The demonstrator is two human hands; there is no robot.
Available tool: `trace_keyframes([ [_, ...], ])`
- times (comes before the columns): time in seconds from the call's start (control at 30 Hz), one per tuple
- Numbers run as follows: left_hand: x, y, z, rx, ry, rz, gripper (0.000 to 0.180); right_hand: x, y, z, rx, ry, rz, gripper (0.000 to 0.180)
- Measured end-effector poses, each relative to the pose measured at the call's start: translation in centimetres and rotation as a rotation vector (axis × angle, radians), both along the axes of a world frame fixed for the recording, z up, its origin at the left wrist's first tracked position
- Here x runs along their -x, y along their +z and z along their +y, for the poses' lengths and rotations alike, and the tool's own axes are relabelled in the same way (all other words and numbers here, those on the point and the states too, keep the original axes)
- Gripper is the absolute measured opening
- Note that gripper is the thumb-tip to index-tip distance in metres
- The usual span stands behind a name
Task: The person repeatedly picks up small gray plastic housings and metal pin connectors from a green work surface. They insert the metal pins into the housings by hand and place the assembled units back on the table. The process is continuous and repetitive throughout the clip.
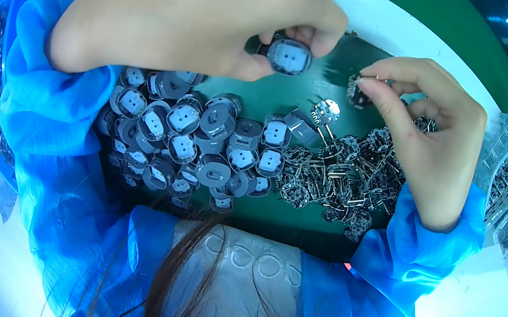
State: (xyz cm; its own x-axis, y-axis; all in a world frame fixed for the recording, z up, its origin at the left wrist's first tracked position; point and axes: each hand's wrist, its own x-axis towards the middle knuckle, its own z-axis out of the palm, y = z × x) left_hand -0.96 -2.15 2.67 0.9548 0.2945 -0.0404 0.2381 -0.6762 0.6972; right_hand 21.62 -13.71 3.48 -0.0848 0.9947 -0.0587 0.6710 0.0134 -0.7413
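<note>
L hand (287,8): grip clamped on a grey round housing (290,57), thumb one side, fingers curled round the other; pale face w/ two small holes turned up twd the camera. R hand (433,122): thumb + index tip pinched together on a small metal part (358,95), other fingers bent behind.

Handling, my guess: housing prob. light, stiff plastic, smooth rim so a bit slippery; best held by its side wall, w/ pale face kept free. Metal part looks light + stiff too, but thin bits prob. bend if squeezed hard; take it by the rim or body, not the pins.

Position: housing sits btwn L thumb and fingers, face showing beyond the fingertips, over the green tabletop (232,90). Metal part pokes out L of the R fingertips, apart from the housing, approx. level w/ it or slightly lower in view; back partly hidden by thumb.

Below L hand: housing pile (181,147), faces every which way. Below/beside R hand: pin-part pile (351,165), tangled, so prob. snags. One loose disc w/ pins (326,111) lies btwn the hands, next to a tilted housing.
</note>
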Motion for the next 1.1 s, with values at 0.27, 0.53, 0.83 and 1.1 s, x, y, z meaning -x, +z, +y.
trace_keyframes([
  [0.27, -0.6, 2.7, 1.5, 0.731, 0.166, -0.011, 0.029, 1.5, 1.1, 0.0, -0.105, 0.023, 0.201, 0.015],
  [0.53, 0.0, -0.3, -0.3, 0.753, 0.195, -0.231, 0.040, 1.8, -0.3, -0.1, -0.324, -0.034, 0.112, 0.016],
  [0.83, 0.3, -1.7, -0.5, 0.868, 0.173, -0.227, 0.036, 1.2, -0.2, 0.7, -0.546, 0.164, -0.056, 0.017],
  [1.1, -0.6, -1.2, 0.2, 0.977, 0.166, -0.340, 0.034, 0.8, -1.7, 0.1, -0.403, -0.082, 0.386, 0.014],
])
